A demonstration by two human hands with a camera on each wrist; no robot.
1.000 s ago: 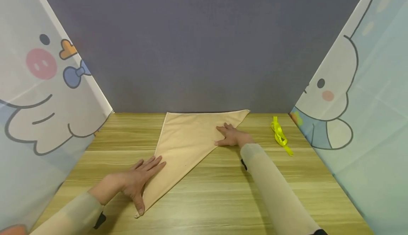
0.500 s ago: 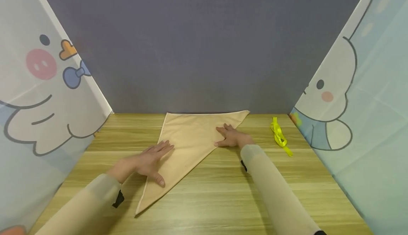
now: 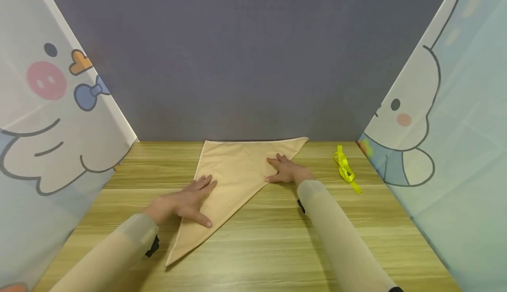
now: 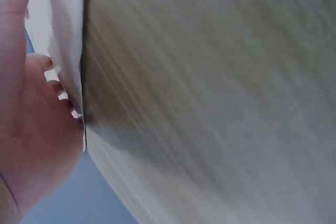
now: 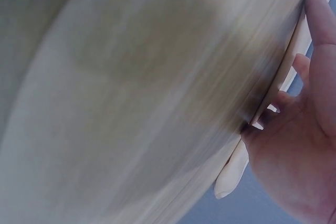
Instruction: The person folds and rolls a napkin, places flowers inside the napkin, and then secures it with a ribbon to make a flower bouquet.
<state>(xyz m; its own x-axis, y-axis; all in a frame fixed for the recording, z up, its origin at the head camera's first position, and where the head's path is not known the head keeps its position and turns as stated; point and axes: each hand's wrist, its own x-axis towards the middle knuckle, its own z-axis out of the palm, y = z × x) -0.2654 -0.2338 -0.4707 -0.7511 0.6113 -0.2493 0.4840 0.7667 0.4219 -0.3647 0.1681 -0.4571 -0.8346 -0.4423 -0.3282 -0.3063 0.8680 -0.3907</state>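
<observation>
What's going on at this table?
A person is handling a beige cloth that lies in a triangle on the wooden table. The left hand rests across its left edge, and the right hand rests across its long slanting edge. A yellow ribbon lies apart, off to the right, with neither hand on it.

A beige cloth (image 3: pixel 233 169) lies flat in a broad triangle on the counter (image 3: pixel 277 239), pale trim running down its left side and along the back! The far edge stretches across the counter's rear, one point darting off to the far right, another reaching near left, the long side slanting between them. Light creases cross it, left hand (image 3: pixel 190 202) on the left side, right hand (image 3: pixel 284 170) by the slant!
</observation>
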